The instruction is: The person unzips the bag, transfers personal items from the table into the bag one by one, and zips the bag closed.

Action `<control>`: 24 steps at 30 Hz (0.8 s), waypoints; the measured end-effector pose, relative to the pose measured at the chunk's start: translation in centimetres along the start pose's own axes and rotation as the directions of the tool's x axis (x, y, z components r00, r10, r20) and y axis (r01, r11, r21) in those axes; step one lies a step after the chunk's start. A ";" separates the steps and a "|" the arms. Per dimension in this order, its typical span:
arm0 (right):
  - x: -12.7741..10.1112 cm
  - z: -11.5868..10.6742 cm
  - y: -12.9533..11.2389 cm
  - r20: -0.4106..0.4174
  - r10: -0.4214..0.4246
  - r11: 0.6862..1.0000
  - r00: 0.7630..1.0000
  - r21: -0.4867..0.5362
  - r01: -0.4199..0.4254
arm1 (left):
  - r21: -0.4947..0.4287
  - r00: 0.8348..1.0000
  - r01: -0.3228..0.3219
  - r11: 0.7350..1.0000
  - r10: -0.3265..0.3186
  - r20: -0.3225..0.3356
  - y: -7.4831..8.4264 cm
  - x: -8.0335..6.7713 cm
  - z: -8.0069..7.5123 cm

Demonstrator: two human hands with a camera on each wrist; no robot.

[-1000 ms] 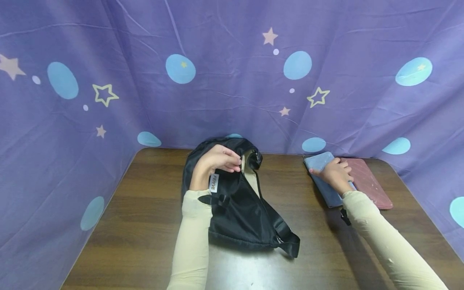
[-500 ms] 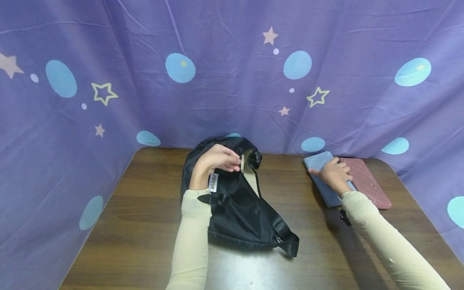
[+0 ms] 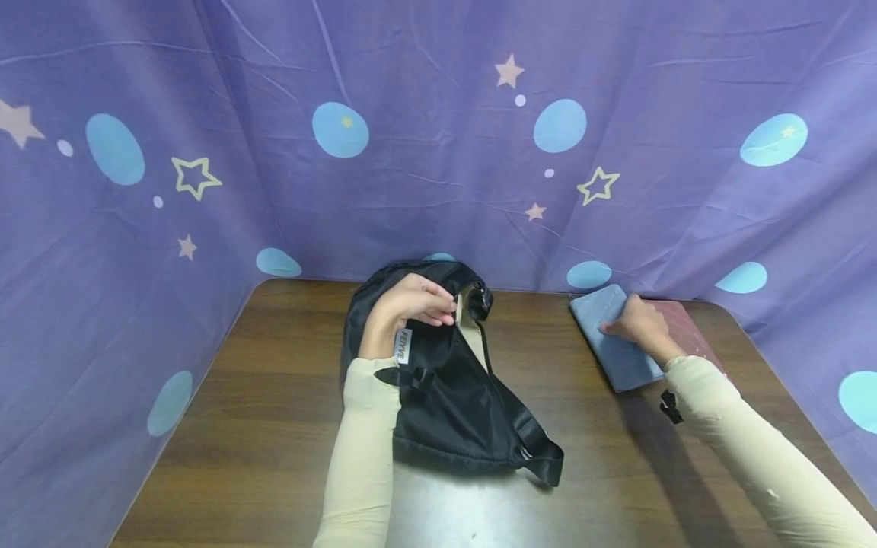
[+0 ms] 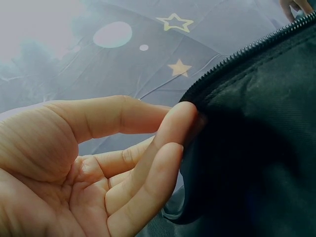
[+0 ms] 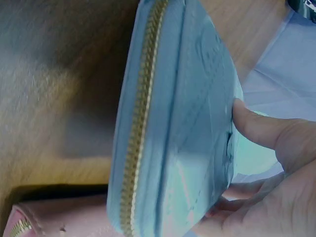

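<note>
Hands apart — bag and wallet
Left hand (image 3: pixel 411 303) pinches black bag (image 3: pixel 448 396) rim open; right hand (image 3: pixel 640 326) grips blue wallet (image 3: pixel 613 342) — I'd lift it flat, keep opening wide.

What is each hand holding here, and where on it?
Left hand pinches the black bag at its zipper-edged opening. Right hand grips the blue wallet by its far long edge.

Left hand (image 3: pixel 409 304) fingers curled, pinching; right hand (image 3: pixel 640 326) gripping.
</note>
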State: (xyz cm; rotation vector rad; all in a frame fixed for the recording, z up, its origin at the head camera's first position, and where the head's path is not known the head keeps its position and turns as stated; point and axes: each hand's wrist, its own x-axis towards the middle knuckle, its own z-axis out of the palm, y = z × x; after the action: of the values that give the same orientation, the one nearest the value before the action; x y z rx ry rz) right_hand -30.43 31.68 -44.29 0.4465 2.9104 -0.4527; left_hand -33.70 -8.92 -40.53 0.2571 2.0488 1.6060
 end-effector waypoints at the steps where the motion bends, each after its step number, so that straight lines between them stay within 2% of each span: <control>1: 0.0 -0.2 0.1 -0.003 -0.031 1.000 1.000 -0.001 0.031 | -0.001 1.000 -0.001 1.000 0.001 0.000 0.0 0.0 0.0; 4: -0.3 -0.7 0.4 -0.010 -0.110 0.994 0.994 0.009 0.110 | 0.001 1.000 0.000 1.000 0.000 0.001 0.0 0.0 -0.1; 8: -0.4 -1.1 0.8 0.032 -0.148 0.987 0.988 0.075 0.145 | 0.008 1.000 0.000 1.000 0.000 0.001 0.1 -0.1 -0.1; 14: -0.5 -1.3 1.0 0.168 -0.109 0.974 0.980 0.214 0.071 | 0.002 1.000 0.001 1.000 -0.001 -0.005 0.0 -0.2 -0.1; 20: -0.4 -1.7 0.8 0.216 -0.098 0.968 0.971 0.249 0.042 | -0.003 1.000 0.002 1.000 -0.002 -0.008 0.0 -0.3 -0.1; 24: -0.5 -2.1 0.5 0.288 -0.101 0.959 0.952 0.282 0.017 | -0.008 1.000 -0.020 1.000 0.020 0.000 0.0 -0.6 -0.1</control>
State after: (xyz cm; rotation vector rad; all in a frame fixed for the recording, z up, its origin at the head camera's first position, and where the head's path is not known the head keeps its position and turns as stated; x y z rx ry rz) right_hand -30.01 32.66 -42.35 0.2939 2.5794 -0.8629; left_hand -33.28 -9.24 -40.35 0.2749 2.0454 1.6261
